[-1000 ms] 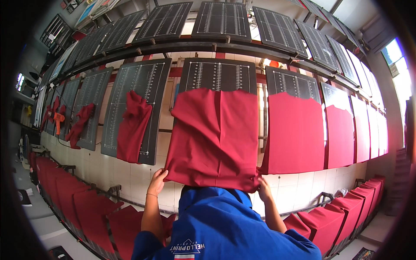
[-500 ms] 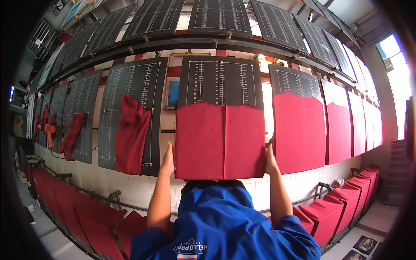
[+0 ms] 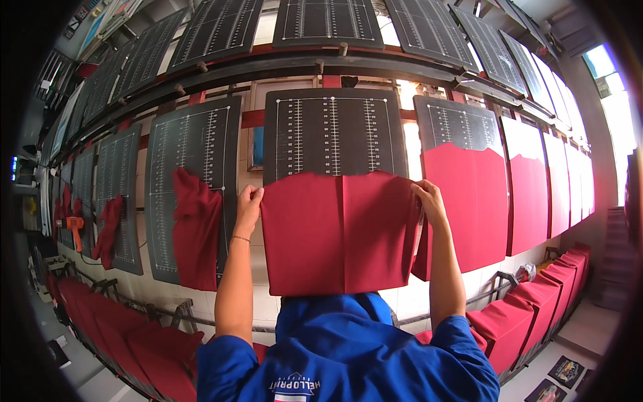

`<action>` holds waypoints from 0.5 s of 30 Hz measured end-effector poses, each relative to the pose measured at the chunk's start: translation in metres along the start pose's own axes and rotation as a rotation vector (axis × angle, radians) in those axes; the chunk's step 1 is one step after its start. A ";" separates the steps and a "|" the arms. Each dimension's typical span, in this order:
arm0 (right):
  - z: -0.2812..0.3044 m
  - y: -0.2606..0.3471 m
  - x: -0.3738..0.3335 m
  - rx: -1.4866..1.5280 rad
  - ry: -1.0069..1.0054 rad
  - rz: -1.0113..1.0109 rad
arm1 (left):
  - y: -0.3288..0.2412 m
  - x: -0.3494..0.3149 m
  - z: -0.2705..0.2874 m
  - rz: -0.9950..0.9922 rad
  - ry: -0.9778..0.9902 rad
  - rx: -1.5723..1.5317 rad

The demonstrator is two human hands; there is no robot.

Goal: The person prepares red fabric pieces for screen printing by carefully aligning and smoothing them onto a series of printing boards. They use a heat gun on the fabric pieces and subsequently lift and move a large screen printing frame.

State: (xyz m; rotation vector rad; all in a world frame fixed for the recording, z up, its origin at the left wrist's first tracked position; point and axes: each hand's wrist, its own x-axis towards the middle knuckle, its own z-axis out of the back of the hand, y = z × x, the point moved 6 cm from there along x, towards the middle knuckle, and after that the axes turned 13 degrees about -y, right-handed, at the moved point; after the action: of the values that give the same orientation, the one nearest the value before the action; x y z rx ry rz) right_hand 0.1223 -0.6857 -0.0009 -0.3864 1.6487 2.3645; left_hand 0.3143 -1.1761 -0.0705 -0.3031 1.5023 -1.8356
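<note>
While both arms reach up from the lower edge, the left hand (image 3: 248, 204) is closed in a pinch on the upper left corner of a red cloth (image 3: 338, 231), and the right hand (image 3: 429, 201) grips its upper right corner, fingers curled over the edge. That cloth lies flat against the lower half of a black board (image 3: 333, 134) marked with white ruler lines, covering it from about mid-height down, with a vertical crease running down its middle. Its bottom edge hangs just above the person's blue shirt (image 3: 341, 355).

On the next board to the left (image 3: 191, 151) a darker red cloth (image 3: 195, 231) hangs bunched and crooked. On the board to the right (image 3: 462, 124) another red cloth (image 3: 475, 201) sits smooth, and further boards beyond it on the right are covered the same way. More black boards tilt overhead in an upper row (image 3: 328, 20). Below, red-covered boards (image 3: 147, 342) line a lower rail on both sides
</note>
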 end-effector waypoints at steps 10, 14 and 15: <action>0.007 0.030 0.041 -0.325 -0.149 0.205 | -0.052 0.023 0.007 -0.266 -0.245 0.198; -0.015 0.051 0.067 -0.397 -0.146 0.236 | -0.066 0.056 0.007 -0.325 -0.267 0.309; -0.018 0.052 0.074 -0.425 -0.161 0.255 | -0.065 0.064 0.007 -0.358 -0.290 0.309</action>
State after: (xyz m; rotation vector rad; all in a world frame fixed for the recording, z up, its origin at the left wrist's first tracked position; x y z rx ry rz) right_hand 0.0370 -0.7175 0.0131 -0.0519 1.1790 2.8513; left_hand 0.2481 -1.2205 -0.0250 -0.6885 0.9950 -2.1579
